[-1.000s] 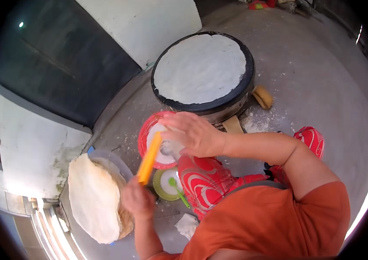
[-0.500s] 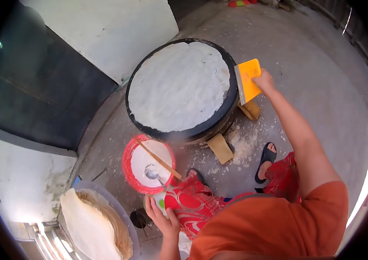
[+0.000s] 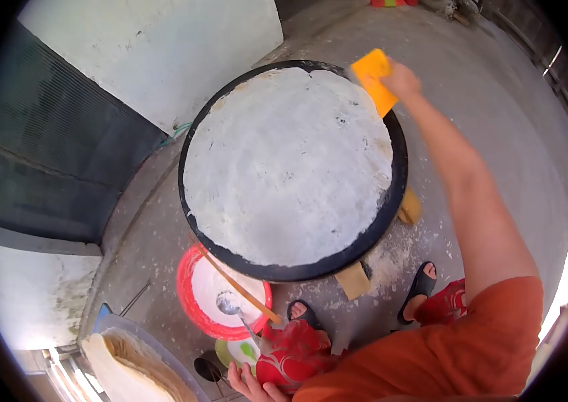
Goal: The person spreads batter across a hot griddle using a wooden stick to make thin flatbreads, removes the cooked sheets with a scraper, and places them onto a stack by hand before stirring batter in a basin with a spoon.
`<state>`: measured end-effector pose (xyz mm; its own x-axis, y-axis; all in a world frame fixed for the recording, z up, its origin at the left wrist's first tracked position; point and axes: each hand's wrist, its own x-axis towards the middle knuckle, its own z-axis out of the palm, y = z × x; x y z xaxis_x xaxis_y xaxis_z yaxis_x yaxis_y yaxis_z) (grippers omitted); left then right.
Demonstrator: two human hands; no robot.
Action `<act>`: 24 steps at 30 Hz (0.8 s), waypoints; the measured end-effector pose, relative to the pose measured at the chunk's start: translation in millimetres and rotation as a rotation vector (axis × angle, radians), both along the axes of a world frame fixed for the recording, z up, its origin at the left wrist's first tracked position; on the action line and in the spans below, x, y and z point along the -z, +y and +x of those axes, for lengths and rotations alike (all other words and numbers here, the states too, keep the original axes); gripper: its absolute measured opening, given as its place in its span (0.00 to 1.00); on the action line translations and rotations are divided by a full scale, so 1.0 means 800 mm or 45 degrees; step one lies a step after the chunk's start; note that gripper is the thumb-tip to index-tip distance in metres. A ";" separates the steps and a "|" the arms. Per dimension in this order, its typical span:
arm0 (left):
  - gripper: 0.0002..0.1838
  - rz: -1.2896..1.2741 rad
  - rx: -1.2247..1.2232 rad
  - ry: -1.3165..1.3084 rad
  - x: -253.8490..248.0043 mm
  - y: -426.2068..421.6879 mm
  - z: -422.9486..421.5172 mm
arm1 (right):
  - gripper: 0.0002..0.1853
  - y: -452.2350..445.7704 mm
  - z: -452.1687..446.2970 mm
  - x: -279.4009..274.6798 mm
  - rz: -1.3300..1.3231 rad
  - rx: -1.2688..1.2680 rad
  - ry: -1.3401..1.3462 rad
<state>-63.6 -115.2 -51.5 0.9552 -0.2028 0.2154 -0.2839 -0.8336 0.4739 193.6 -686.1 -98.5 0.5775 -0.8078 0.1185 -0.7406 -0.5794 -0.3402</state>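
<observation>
- While your right hand (image 3: 403,79) pinches the yellow scraper (image 3: 374,80) by its near side, the blade end lies over the far right edge of the pale sheet (image 3: 284,167); blur hides whether it touches.
- Half a second earlier, you held that scraper just outside the right-hand rim; now it stands farther round, across the rim.
- Your left hand (image 3: 254,385), cut by the bottom of the view, has its fingers loosely spread beside the green bowl (image 3: 223,352) and your patterned trousers (image 3: 290,358); contact with either cannot be confirmed.
- The sheet lies flat on the round griddle (image 3: 401,161), its outline ragged, with a dark margin showing widest at lower right.
- Below the griddle's lower left edge sits the red basin (image 3: 185,295), a wooden stick (image 3: 242,287) across it and a ladle (image 3: 227,303) inside.
- Clearance is tightest at upper left, near the white wall (image 3: 163,53).
- On your right, bare floor (image 3: 505,127) leaves your forearm wide room.
</observation>
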 end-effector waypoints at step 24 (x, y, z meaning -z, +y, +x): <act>0.22 0.224 -0.084 0.225 0.011 -0.007 0.083 | 0.26 0.139 0.396 0.033 -0.374 -1.012 -0.160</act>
